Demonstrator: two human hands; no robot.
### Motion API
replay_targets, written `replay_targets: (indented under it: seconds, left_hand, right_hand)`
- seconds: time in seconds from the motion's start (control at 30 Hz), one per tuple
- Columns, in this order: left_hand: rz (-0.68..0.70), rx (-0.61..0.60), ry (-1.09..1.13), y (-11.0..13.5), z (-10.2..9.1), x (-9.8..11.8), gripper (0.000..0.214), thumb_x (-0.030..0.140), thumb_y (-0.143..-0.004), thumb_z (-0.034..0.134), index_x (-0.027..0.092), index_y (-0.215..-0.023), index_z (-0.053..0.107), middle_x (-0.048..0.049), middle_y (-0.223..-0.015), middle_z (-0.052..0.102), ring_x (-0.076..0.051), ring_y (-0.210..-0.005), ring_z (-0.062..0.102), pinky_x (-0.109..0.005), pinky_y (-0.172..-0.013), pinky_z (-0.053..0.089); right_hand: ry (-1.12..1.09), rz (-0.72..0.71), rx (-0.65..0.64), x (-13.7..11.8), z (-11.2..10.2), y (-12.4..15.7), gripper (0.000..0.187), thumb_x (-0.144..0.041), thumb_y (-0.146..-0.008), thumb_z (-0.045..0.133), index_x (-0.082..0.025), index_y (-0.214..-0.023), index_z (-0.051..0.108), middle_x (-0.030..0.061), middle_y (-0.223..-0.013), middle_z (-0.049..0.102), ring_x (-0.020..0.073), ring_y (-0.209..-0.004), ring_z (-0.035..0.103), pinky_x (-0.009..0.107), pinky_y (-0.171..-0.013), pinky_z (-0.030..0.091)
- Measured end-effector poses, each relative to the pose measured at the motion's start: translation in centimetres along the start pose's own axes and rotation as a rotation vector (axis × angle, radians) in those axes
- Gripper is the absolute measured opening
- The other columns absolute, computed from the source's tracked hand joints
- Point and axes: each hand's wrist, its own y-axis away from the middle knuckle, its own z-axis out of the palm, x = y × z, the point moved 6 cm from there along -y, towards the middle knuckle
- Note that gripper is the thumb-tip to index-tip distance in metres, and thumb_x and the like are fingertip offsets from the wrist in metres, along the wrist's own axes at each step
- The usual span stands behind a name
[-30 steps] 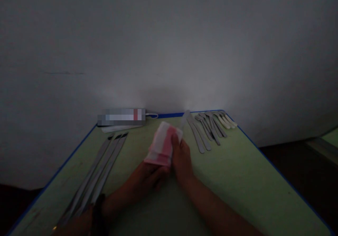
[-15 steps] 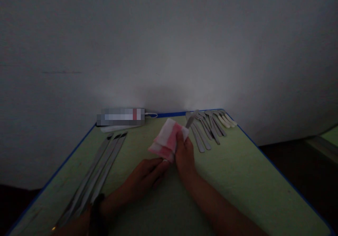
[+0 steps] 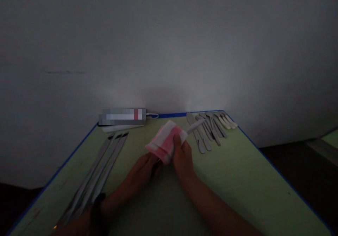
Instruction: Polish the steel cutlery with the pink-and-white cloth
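Note:
My right hand (image 3: 182,157) is closed around a folded pink and white cloth (image 3: 165,141), which wraps a metal table knife (image 3: 195,126). The knife's free end sticks out of the cloth to the upper right, over the pile of cutlery (image 3: 210,128). My left hand (image 3: 142,171) sits just under the cloth's near edge, fingers curled together there; what they pinch is hidden. Both hands hover above the green table (image 3: 237,179).
Several spoons and knives lie fanned at the table's far right corner. Three long metal strips (image 3: 97,172) lie side by side on the left. A blurred dark box with a white cable (image 3: 151,115) sits by the wall at the far edge.
The knife's protruding end has swung from pointing away to pointing right over the cutlery pile. My left hand drew back briefly, then returned under the cloth.

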Motion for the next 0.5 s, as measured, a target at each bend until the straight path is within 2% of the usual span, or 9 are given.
replay_targets:
  seconds: [0.07,0.13,0.2,0.3,0.4,0.5]
  left_hand:
    - [0.063,0.045,-0.085,-0.3,-0.3,0.0,0.029,0.042,-0.083,0.039,0.020,-0.069,0.051,-0.0027,-0.074,0.059,-0.020,-0.078,0.054,-0.027,-0.069,0.043]
    - [0.115,0.023,-0.126,-0.3,-0.1,0.3,0.027,0.042,-0.082,0.040,0.020,-0.073,0.053,-0.0040,-0.082,0.061,-0.021,-0.086,0.053,-0.027,-0.074,0.042]
    - [0.095,-0.051,-0.134,-0.1,0.3,0.4,0.033,0.044,-0.085,0.036,0.020,-0.069,0.051,-0.0014,-0.070,0.057,-0.018,-0.071,0.053,-0.026,-0.065,0.042]
    - [0.063,-0.187,-0.113,0.5,1.0,0.8,0.040,0.047,-0.088,0.031,0.019,-0.062,0.046,0.0038,-0.056,0.046,-0.012,-0.052,0.044,-0.023,-0.052,0.035]
    - [0.073,-0.255,-0.085,0.9,1.2,1.3,0.042,0.047,-0.089,0.031,0.018,-0.062,0.045,0.0049,-0.057,0.044,-0.011,-0.053,0.042,-0.022,-0.052,0.033]
    - [0.074,-0.284,-0.089,1.2,1.3,1.3,0.043,0.048,-0.089,0.030,0.018,-0.062,0.045,0.0046,-0.059,0.044,-0.011,-0.056,0.043,-0.021,-0.054,0.034]
  right_hand:
    - [0.015,-0.007,-0.020,-0.1,0.4,0.5,0.042,-0.052,-0.081,0.043,-0.015,-0.078,0.061,0.0025,-0.069,0.059,0.0141,-0.063,0.050,0.024,-0.056,0.039]
    - [0.013,-0.015,-0.023,-0.4,0.4,0.4,0.041,-0.052,-0.081,0.044,-0.015,-0.077,0.060,0.0022,-0.068,0.059,0.0140,-0.063,0.050,0.024,-0.056,0.038]
    - [0.004,-0.020,0.004,-0.8,-0.2,-0.2,0.043,-0.054,-0.081,0.042,-0.015,-0.075,0.060,0.0014,-0.066,0.057,0.0135,-0.061,0.049,0.023,-0.054,0.037]
    - [-0.033,-0.032,0.097,-1.5,-2.2,-2.0,0.046,-0.056,-0.081,0.040,-0.015,-0.078,0.061,0.0012,-0.067,0.058,0.0135,-0.061,0.049,0.024,-0.054,0.037]
    - [-0.094,-0.040,0.211,-2.0,-4.8,-4.1,0.049,-0.058,-0.078,0.042,-0.014,-0.077,0.062,0.0015,-0.066,0.059,0.0132,-0.060,0.050,0.023,-0.052,0.037]
    - [-0.180,-0.083,0.272,-2.2,-6.4,-5.5,0.048,-0.057,-0.077,0.043,-0.013,-0.080,0.063,0.0021,-0.068,0.061,0.0131,-0.059,0.051,0.023,-0.052,0.037]
